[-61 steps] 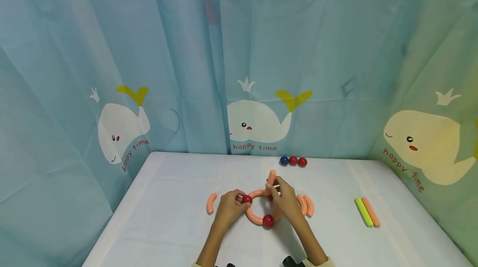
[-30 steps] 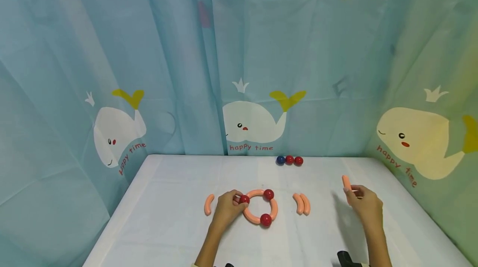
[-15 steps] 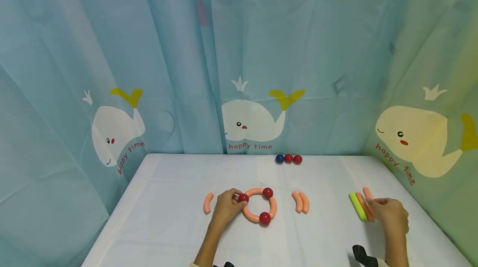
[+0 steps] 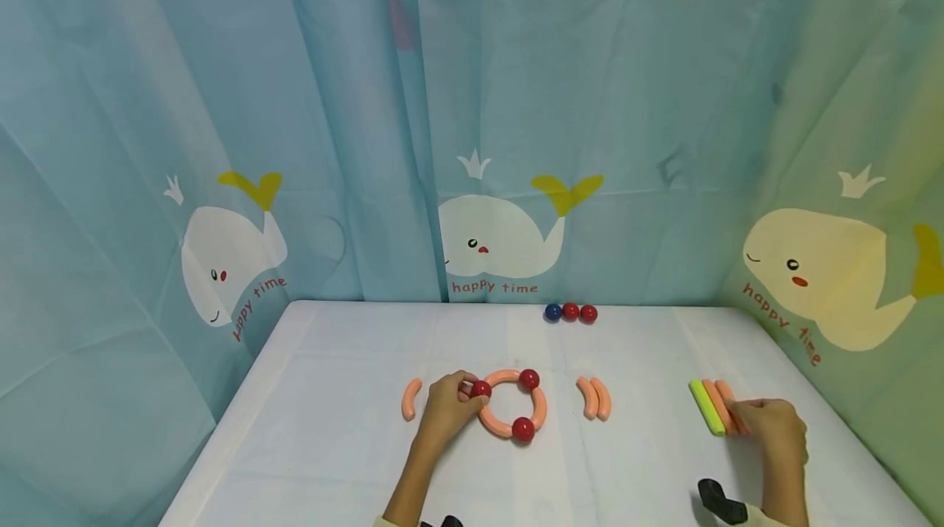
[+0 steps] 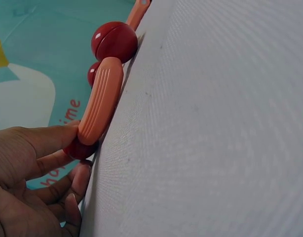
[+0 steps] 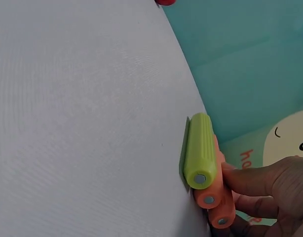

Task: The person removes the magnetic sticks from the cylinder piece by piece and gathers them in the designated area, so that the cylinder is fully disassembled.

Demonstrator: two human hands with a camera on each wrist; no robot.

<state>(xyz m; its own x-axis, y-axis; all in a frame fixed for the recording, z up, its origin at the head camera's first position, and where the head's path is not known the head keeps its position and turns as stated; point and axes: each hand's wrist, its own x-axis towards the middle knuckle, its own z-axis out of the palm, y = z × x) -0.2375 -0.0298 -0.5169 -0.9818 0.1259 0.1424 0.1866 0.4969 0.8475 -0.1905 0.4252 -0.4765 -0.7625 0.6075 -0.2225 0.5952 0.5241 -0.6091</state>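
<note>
On the white table, three curved orange sticks and three red balls form a ring (image 4: 541,407). My left hand (image 4: 446,407) pinches the ring's left red ball (image 4: 481,390) between thumb and fingers; in the left wrist view, a ribbed curved orange stick (image 5: 101,101) runs up from that ball to another red ball (image 5: 115,42). Far to the right, my right hand (image 4: 774,427) holds a straight orange stick (image 4: 725,390), lying against a second orange stick (image 4: 711,392) and a lime-green stick (image 4: 705,407). Metal discs show in the sticks' ends in the right wrist view.
Two curved orange sticks (image 4: 603,400) lie right of the ring, and a single curved orange stick (image 4: 410,400) lies left of my left hand. One blue ball (image 4: 553,313) and two red balls (image 4: 579,313) sit in a row at the back edge, before a blue curtain (image 4: 354,101).
My right hand has carried the straight orange stick from the ring to the far right and lowered it beside the other two sticks. The left hand has kept its pinch on the ball.
</note>
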